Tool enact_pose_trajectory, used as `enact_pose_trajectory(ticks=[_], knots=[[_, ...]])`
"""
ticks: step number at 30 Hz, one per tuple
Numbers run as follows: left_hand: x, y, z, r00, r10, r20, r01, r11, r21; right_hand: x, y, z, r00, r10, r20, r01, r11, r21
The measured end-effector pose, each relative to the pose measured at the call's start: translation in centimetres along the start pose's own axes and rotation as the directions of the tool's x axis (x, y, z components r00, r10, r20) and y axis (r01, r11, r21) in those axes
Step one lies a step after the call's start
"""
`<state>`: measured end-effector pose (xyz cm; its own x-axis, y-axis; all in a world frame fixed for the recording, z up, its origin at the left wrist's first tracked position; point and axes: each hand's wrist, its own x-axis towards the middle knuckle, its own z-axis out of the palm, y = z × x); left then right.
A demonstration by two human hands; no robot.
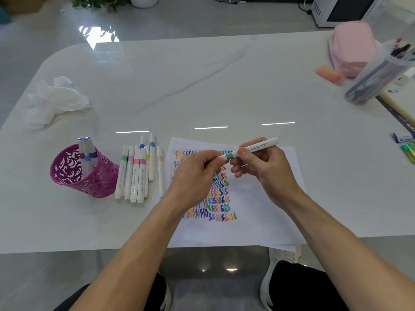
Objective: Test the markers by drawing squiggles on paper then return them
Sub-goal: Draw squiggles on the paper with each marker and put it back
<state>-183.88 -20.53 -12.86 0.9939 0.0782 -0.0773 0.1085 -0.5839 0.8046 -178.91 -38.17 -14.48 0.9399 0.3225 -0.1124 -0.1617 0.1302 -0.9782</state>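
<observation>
Both hands hold one white marker with a grey-green band point(249, 149) above the paper point(258, 198). My right hand point(262, 167) grips its barrel. My left hand point(197, 171) pinches its left end, where the cap sits; the tip is hidden by my fingers. Rows of coloured squiggles point(216, 196) cover the left part of the sheet. Several white markers point(137, 171) lie side by side left of the paper. A purple cut-out cup point(89, 180) further left holds two markers point(86, 156).
A crumpled white tissue point(56, 99) lies at the far left. At the right stand a clear jar of pens point(379, 75), a pink pouch point(352, 48), an orange-pink eraser point(330, 74) and small items near the table's edge point(407, 147).
</observation>
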Motion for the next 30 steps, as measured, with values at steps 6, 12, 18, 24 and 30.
enact_pose_trajectory(ticks=[6, 12, 18, 24, 30], knots=[[-0.7, 0.1, -0.3, 1.000, 0.007, 0.003, -0.007, 1.000, -0.029, -0.4, 0.0, 0.1, 0.999, -0.001, 0.045, 0.002, 1.000, -0.029], [-0.9, 0.6, -1.4, 0.996, 0.010, -0.088, -0.018, 0.996, -0.092, -0.1, -0.3, -0.6, 0.998, 0.007, 0.060, 0.005, 0.978, -0.208], [-1.0, 0.6, -3.5, 0.934, -0.030, -0.356, -0.051, 0.975, -0.217, 1.2, 0.3, -3.2, 0.960, -0.001, -0.281, -0.139, 0.866, -0.480], [-2.0, 0.0, -6.2, 0.803, 0.018, -0.595, -0.116, 0.985, -0.127, 0.7, 1.0, -4.2, 0.987, -0.043, -0.156, -0.101, 0.588, -0.803], [-3.6, 0.0, -9.0, 0.632, 0.064, -0.772, -0.245, 0.962, -0.121, 0.5, 1.1, -3.4, 0.994, -0.083, -0.067, -0.025, 0.428, -0.903]])
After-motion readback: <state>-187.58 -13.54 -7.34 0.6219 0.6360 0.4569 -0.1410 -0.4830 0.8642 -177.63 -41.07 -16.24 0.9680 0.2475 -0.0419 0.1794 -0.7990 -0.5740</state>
